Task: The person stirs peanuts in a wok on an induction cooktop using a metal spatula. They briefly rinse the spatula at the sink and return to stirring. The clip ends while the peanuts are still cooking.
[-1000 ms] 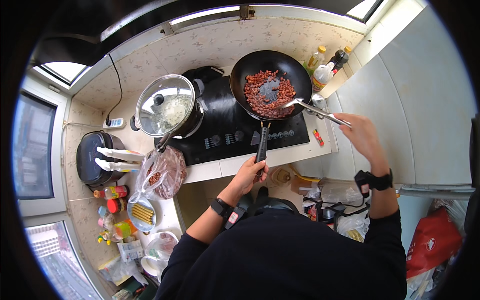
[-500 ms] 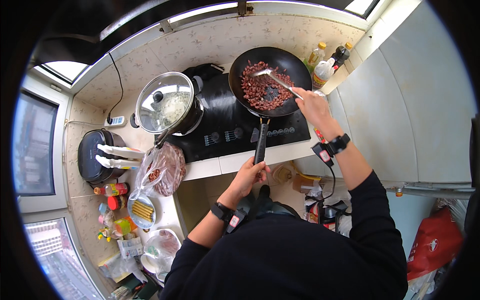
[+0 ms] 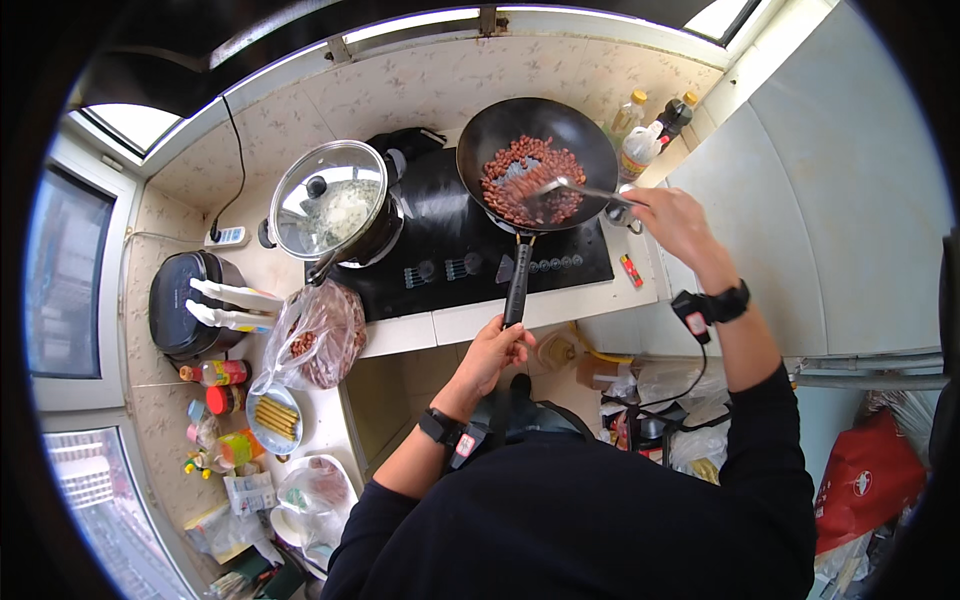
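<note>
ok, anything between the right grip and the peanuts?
Nothing visible in the way. The right grip holds a metal spatula that reaches into the wok from the right, its blurred head at the peanuts.

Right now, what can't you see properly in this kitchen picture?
In the head view:
1. Metal utensil in the right hand: its working end is blurred over the reddish kernels.
2. Wok handle: its near tip is hidden by the left hand.
3. Pot's food: hazy under the glass lid, so I can't name it.
4. Dark top: cut off by the lower edge.
</note>
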The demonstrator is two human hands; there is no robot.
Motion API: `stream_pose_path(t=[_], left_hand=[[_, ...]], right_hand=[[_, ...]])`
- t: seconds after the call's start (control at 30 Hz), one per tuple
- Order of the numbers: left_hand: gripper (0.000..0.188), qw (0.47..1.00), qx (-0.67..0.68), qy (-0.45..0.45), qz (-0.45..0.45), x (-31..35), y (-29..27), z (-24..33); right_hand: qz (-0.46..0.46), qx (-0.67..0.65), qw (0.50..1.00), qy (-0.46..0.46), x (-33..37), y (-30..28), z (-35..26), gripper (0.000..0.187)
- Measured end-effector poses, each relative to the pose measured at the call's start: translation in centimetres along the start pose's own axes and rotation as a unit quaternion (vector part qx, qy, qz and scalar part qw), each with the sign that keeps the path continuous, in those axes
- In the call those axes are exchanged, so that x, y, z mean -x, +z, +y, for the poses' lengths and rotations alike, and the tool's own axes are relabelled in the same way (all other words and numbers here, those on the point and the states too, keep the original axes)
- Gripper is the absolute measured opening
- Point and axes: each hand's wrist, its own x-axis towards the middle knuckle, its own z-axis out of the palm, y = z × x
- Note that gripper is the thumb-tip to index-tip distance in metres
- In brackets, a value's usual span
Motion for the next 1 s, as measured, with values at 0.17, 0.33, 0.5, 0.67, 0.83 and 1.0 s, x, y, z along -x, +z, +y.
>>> stream_pose_path(t=[0.17,0.33,0.5,0.67,0.83,1.0], left_hand=[[0.017,1.0,-0.007,0.003,0.003,0.1,0.0,0.0],[0.016,1.0,-0.01,0.006,0.006,0.1,-0.1,-0.1],[0.015,1.0,-0.003,0.005,0.008,0.1,-0.3,0.0],[0.015,1.0,-0.005,0.007,0.007,-0.3,-0.1,0.0],[0.017,1.0,-0.019,-0.004,0.009,-0.4,-0.2,0.2],[0.019,1.0,-0.026,-0.009,0.011,-0.3,-0.2,0.1]], right_hand=[[0.139,-0.043,0.987,0.073,-5.0,6.1,0.9,0.026],[0.059,-0.006,0.998,0.027,-3.9,5.5,0.4,0.029],[-0.034,0.014,0.999,0.029,0.8,-3.6,0.5,0.025],[-0.051,0.04,0.997,-0.03,0.0,-3.9,0.7,0.025],[0.078,-0.07,0.994,0.034,-4.9,4.1,0.9,0.024],[0.058,-0.068,0.994,0.068,-6.5,7.5,-0.7,0.027]])
